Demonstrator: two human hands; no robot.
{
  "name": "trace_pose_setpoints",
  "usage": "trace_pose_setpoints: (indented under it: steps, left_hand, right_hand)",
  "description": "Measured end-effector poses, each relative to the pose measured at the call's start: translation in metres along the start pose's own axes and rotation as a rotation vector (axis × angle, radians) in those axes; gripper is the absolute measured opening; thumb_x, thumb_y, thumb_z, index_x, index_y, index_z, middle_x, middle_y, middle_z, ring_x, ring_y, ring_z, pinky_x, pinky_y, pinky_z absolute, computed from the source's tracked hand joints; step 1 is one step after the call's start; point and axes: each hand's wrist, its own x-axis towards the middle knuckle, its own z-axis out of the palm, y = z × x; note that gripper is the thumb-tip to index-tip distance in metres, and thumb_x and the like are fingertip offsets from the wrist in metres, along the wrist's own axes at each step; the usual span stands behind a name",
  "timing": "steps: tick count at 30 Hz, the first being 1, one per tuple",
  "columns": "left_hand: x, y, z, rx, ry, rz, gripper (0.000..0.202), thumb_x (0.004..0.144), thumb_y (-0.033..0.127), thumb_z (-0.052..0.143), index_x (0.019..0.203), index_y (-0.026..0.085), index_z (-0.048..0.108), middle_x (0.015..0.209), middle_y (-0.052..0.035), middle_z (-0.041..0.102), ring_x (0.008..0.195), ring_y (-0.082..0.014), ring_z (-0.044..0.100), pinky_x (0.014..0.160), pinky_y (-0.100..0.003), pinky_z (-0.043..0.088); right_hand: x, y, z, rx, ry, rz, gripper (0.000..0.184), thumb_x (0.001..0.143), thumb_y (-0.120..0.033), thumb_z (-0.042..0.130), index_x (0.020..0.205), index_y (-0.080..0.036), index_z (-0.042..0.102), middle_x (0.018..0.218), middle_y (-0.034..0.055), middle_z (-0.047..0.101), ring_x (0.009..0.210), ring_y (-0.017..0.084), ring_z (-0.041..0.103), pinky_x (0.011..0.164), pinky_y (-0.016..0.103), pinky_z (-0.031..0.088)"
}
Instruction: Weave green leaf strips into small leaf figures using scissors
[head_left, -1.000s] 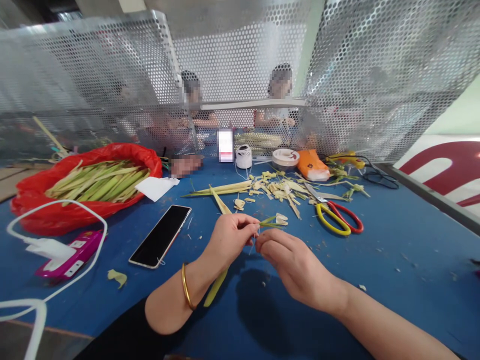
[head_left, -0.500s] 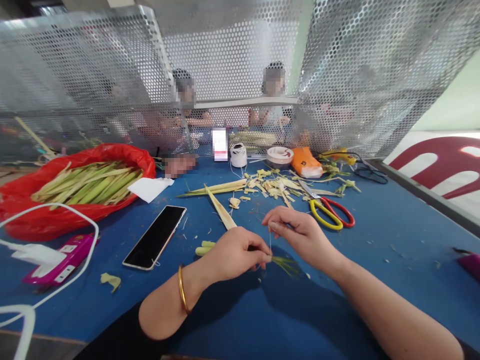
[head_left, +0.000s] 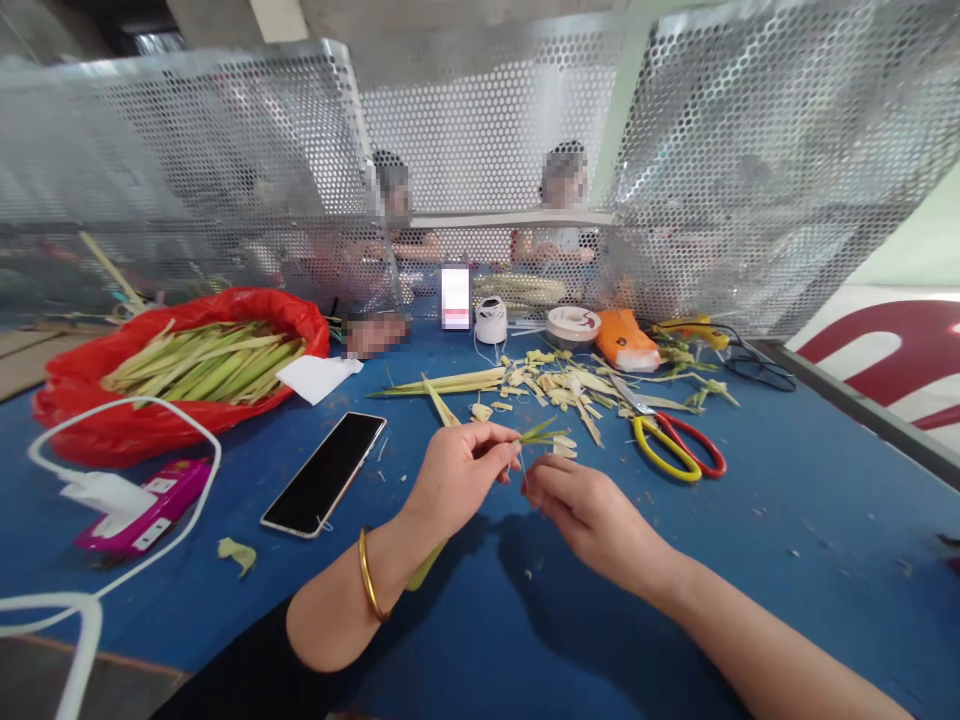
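My left hand (head_left: 459, 475), a gold bangle on its wrist, pinches a small leafy piece with thin green tips (head_left: 541, 434) poking out past the fingertips. A fine white thread (head_left: 524, 468) runs down from that piece to my right hand (head_left: 596, 512), whose fingers are closed on it. Below my left wrist, part of a pale green stalk (head_left: 426, 568) shows; the hand hides where it leads. Beyond both hands lies a heap of pale husk scraps (head_left: 559, 382). Scissors (head_left: 669, 448) with one yellow and one red handle lie to the right of it.
At left are a red plastic bag (head_left: 82, 400) of long husks, a phone (head_left: 326, 475) and a purple power strip (head_left: 146, 510) with a white cable. A thread spool (head_left: 491, 322), a tape roll (head_left: 573, 325) and an orange tissue pack (head_left: 626, 338) stand before the perforated metal screen (head_left: 480, 120).
My left hand has risen with the leafy piece, its tips now pointing up and right. The right hand has dropped from above the piece to below it, drawing the thread downward.
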Motion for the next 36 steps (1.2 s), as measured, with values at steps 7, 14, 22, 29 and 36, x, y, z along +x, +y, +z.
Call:
trace_pose_setpoints:
  steps: [7,14,22,29,36]
  left_hand:
    - [0.004,-0.008,0.003,-0.038,-0.013,-0.053,0.016,0.077,0.026,0.062,0.085,0.015,0.069,0.066,0.0003,0.065,0.057,-0.0118,0.057,0.057,-0.024,0.046]
    - [0.006,-0.012,0.007,-0.119,-0.043,-0.099,0.013,0.075,0.025,0.063,0.082,0.014,0.066,0.063,0.0019,0.062,0.053,-0.0099,0.054,0.057,-0.024,0.045]
    - [0.004,-0.017,0.015,-0.107,0.033,-0.103,0.009,0.073,0.023,0.064,0.072,0.015,0.065,0.058,0.0021,0.061,0.054,-0.0108,0.055,0.055,-0.022,0.045]
    - [0.005,-0.021,0.01,0.026,-0.118,-0.088,0.014,0.073,0.021,0.06,0.076,0.015,0.073,0.061,0.0,0.066,0.053,-0.0117,0.057,0.056,-0.023,0.046]
    - [-0.006,-0.016,0.012,0.176,-0.348,-0.134,0.014,0.07,0.015,0.057,0.077,0.018,0.068,0.064,0.001,0.068,0.054,-0.0127,0.061,0.054,-0.023,0.047]
  right_hand:
    - [-0.005,-0.013,0.0,-0.075,0.115,-0.255,0.021,0.091,-0.007,0.04,0.089,-0.02,0.056,0.109,0.012,0.058,0.099,0.02,0.058,0.082,0.034,0.05]
    - [-0.001,-0.013,-0.001,0.217,0.168,-0.129,0.018,0.096,-0.014,0.04,0.084,-0.022,0.051,0.086,0.005,0.06,0.081,0.016,0.058,0.075,0.029,0.05]
    - [-0.002,-0.018,0.0,-0.117,0.032,-0.328,0.022,0.084,-0.002,0.035,0.077,-0.02,0.046,0.082,0.0079,0.055,0.075,0.019,0.048,0.07,0.033,0.047]
    - [-0.002,-0.013,-0.009,0.163,0.169,-0.173,0.018,0.093,-0.01,0.042,0.085,-0.019,0.055,0.088,0.0063,0.061,0.081,0.017,0.057,0.074,0.029,0.047]
    - [0.003,-0.003,-0.026,0.302,0.168,0.013,0.02,0.09,-0.019,0.053,0.072,-0.019,0.061,0.084,0.0042,0.062,0.084,0.017,0.058,0.077,0.03,0.045]
